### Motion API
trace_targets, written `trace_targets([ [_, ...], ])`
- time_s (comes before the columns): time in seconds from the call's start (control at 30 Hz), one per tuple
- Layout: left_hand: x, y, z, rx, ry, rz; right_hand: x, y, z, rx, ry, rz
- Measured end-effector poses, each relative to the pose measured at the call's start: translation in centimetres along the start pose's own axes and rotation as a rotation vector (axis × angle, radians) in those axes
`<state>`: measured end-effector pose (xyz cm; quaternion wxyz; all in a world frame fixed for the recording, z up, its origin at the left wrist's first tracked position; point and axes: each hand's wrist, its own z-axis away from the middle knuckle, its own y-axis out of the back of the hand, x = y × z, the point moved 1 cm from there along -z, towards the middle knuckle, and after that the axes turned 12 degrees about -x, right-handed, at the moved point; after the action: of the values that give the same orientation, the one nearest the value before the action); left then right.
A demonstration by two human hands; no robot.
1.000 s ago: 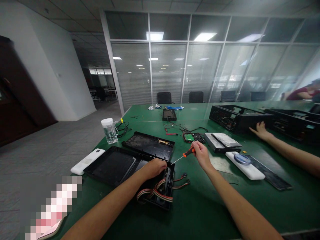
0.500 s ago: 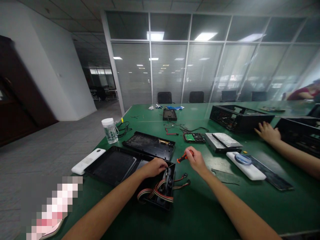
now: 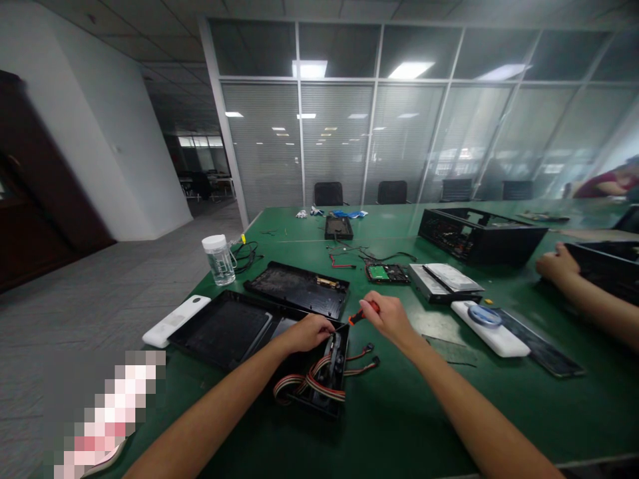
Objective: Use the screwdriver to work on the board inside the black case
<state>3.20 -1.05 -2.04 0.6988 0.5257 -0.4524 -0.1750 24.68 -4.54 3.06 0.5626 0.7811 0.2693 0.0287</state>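
My right hand grips a screwdriver with an orange and black handle, its thin shaft slanting left and down. The shaft's end lies close to the fingertips of my left hand. Those fingertips are pinched together at the upper right corner of an open black casing; what is between them is too small to make out. Striped cables in red, white and black loop over the casing's right end, and their connectors rest on the table. Behind it lies a flat black cover.
On the green table are a water bottle, a white device, a circuit board, a silver drive and a white box. At right, a co-worker's hand touches a black case; another case stands behind.
My right hand has shifted slightly left with the screwdriver, bringing it nearer my left fingertips. My left hand stays in place. The co-worker's hand has moved right, and the black case there has shifted too.
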Motion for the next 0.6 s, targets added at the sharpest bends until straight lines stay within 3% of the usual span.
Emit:
trace_targets([
  [0.13,0.3,0.1,0.0,-0.009,0.027,0.009,-3.4,3.6,-1.2,-0.233,-0.097,0.317],
  [0.27,0.6,0.2,0.1,-0.029,0.043,0.018,-6.5,5.4,-2.8,-0.445,0.099,0.326],
  [0.43,0.6,0.2,0.2,-0.021,0.039,0.013,-8.2,5.3,-4.6,-0.432,0.028,0.492],
  [0.6,0.1,-0.1,0.1,0.003,0.015,0.003,-8.5,5.5,-5.0,-0.474,0.060,0.464],
])
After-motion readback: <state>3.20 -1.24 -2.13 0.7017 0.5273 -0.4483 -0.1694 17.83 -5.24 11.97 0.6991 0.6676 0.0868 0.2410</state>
